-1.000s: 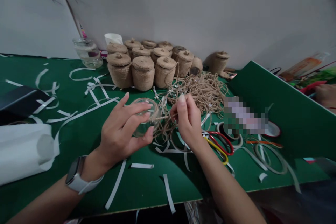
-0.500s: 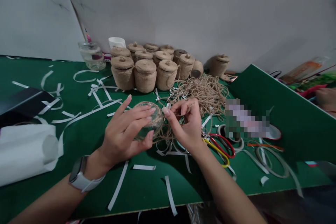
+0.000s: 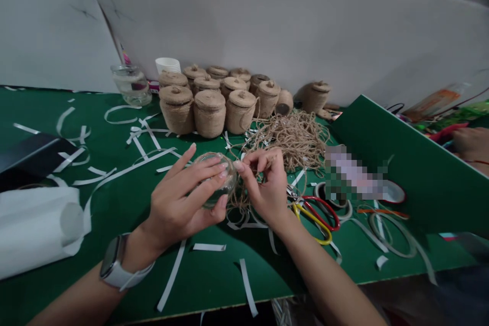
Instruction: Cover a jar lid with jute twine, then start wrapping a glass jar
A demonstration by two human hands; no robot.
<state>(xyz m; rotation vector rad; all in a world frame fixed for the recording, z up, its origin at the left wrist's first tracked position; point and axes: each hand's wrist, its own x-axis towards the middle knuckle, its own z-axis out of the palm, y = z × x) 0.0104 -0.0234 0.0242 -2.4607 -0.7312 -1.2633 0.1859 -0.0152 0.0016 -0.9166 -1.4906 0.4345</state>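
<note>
A clear glass jar point(image 3: 229, 183) is partly covered by my left hand point(image 3: 187, 193), whose fingers lie across its top and side. A strand of twine runs around the jar's edge. Just right of the jar, my right hand point(image 3: 267, 181) pinches the twine between thumb and fingers. Behind that hand lies a tangled heap of brown twine point(image 3: 296, 137), with loose strands also hanging under the hand and beside the jar.
Several twine-wrapped jars point(image 3: 209, 114) stand at the back by an empty glass jar point(image 3: 132, 84). Scissors point(image 3: 319, 214) and tape rolls lie right, near a green board point(image 3: 405, 163). A white roll point(image 3: 38, 229) is at left. Beyond the board, a person's hand point(image 3: 471, 142) shows.
My left fingers have shifted slightly over the jar, and the jar is turned a little. My right hand stays pinched beside it. The whole view has moved slightly.
</note>
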